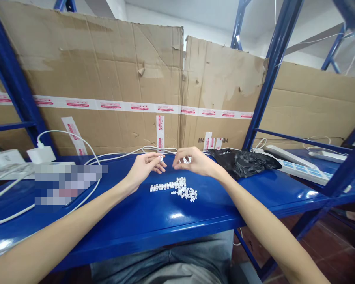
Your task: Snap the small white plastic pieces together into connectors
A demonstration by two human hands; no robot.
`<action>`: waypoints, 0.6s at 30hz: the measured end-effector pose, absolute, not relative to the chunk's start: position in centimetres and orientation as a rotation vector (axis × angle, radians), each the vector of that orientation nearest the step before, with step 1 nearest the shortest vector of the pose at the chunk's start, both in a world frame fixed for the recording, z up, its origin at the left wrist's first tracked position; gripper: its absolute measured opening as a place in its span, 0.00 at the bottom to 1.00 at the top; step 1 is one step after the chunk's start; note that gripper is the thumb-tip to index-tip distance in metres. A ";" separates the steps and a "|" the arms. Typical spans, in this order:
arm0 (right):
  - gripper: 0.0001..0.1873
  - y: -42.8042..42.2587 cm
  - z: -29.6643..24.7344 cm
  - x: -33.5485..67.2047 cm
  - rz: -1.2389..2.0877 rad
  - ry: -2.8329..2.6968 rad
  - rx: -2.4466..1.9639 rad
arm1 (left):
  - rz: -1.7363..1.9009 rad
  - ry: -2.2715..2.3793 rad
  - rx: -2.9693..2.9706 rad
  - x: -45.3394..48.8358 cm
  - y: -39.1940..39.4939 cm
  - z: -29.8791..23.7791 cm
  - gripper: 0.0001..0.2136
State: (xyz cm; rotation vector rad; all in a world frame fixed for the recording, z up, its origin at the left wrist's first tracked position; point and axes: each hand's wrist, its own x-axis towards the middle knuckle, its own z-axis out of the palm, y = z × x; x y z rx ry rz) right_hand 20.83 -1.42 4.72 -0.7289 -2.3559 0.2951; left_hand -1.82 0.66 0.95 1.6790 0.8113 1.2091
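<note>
While left fingers (157,165) pinch a piece (161,158) — right fingers (184,152) unclear — the row (165,186) runs crosswise.

White plastic pieces (191,194) stand out against a blue surface (136,221); a black plastic bag (242,163) and blue posts (274,59) contrast with brown cardboard panels (112,75), banded by white tape (90,104) in repeating red print.

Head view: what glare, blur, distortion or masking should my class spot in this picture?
Head view: glare whitens the blue tabletop, on the near side of the loose white pieces; head view: the right hand looks slightly smeared, perhaps by motion; head view: the blue posts lean outward, probably wide-angle stretch; head view: a pixelated patch hides detail at the left.
</note>
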 end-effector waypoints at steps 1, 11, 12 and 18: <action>0.03 -1.5 4.8 21.0 0.405 -2.461 -0.747 | 1.220 0.830 1.702 -1.9 0.8 0.9 0.19; 0.04 -1.9 2.4 18.9 0.549 -2.780 -0.838 | 1.162 0.807 1.926 -1.9 1.0 0.7 0.17; 0.03 -1.9 2.3 18.8 0.544 -2.792 -0.822 | 1.164 0.810 1.937 -1.9 1.0 0.7 0.17; 0.02 -2.5 2.6 18.5 0.584 -2.707 -0.647 | 1.176 0.829 2.002 -2.0 1.3 0.7 0.17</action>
